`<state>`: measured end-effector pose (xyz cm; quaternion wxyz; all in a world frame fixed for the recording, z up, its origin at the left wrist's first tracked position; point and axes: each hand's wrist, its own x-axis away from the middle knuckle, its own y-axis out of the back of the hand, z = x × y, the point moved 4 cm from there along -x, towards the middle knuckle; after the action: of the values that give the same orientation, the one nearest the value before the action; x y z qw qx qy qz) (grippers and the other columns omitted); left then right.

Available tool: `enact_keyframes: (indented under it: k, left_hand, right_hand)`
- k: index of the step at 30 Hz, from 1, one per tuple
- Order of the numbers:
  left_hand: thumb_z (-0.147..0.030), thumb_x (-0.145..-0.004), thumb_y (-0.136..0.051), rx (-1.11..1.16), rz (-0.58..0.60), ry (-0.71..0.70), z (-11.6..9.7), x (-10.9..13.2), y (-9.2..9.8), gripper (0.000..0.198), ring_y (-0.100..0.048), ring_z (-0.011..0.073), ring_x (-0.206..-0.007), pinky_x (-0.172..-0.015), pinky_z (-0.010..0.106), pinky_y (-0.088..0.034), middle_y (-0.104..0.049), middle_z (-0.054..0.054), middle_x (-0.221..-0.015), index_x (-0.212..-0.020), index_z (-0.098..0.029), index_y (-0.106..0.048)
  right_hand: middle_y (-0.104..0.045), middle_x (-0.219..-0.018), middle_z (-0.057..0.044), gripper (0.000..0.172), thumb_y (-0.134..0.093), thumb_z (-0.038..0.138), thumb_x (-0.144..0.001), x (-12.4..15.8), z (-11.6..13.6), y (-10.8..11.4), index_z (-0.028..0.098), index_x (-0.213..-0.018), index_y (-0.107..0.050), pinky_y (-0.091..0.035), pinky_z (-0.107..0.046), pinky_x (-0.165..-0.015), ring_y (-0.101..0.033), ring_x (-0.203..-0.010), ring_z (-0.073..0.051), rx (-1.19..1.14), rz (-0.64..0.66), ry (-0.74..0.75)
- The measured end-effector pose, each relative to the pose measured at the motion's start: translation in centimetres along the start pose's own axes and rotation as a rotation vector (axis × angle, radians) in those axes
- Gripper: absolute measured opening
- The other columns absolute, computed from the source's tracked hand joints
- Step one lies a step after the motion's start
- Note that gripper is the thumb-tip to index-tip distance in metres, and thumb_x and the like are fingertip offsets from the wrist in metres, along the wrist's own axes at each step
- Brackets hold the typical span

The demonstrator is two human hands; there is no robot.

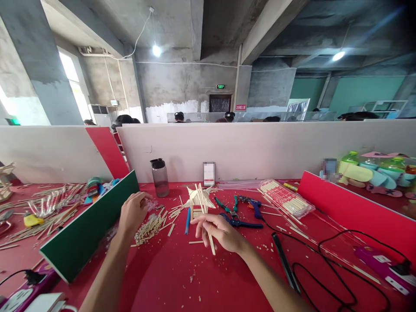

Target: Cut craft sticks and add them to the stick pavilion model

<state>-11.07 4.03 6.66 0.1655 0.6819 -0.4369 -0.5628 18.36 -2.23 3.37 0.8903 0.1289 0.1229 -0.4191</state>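
My right hand is closed around a few pale wooden sticks, which slant up and away over the table. Just behind their upper ends lies a star-shaped piece made of sticks. My left hand is at the left, above a heap of short cut sticks. Its fingers are bent against a crumpled clear plastic wrapper and look closed on it; the fingertips are partly hidden. A blue pen lies between the hands.
Green-handled pliers, a blue cutter and a glue gun lie right of centre. Farther right are a stick pack and black cable. A bottle and phone stand behind; a green board borders the left.
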Motion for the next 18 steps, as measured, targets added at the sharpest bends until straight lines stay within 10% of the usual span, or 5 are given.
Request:
enact_keyframes:
  k: [3,10,18]
  left_hand:
    - [-0.011,-0.08,-0.043,0.469,-0.076,-0.111,-3.6,0.7,0.4,0.023,-0.06,0.0159,-0.074,-0.071,0.026,-0.047,-0.069,0.004,-0.086,-0.086,-0.016,-0.065]
    - [-0.037,-0.091,-0.057,1.113,0.389,-0.037,-12.2,3.8,-2.6,0.049,-0.055,0.0106,-0.057,-0.055,0.024,-0.047,-0.066,0.004,-0.094,-0.135,-0.023,-0.039]
    - [-0.041,-0.087,-0.064,1.151,0.497,0.028,-13.1,4.1,-4.3,0.029,-0.054,0.0134,-0.066,-0.063,0.025,-0.044,-0.058,0.001,-0.072,-0.099,-0.015,-0.064]
  right_hand:
    - [-0.065,-0.089,-0.005,0.034,-0.046,0.039,-0.099,0.1,-0.4,-0.4,0.017,-0.118,-0.063,-0.045,-0.019,-0.045,-0.059,-0.058,-0.009,-0.042,0.085,-0.067]
    - [-0.068,-0.09,-0.005,0.034,-0.046,0.038,-0.099,0.2,-1.6,-1.8,0.016,-0.116,-0.064,-0.046,-0.018,-0.049,-0.058,-0.054,-0.006,-0.054,0.252,-0.141]
    - [-0.068,-0.104,-0.01,0.039,-0.04,0.041,-0.101,0.3,-2.3,-2.9,0.018,-0.124,-0.06,-0.047,-0.018,-0.052,-0.068,-0.066,-0.01,-0.071,0.382,-0.182]
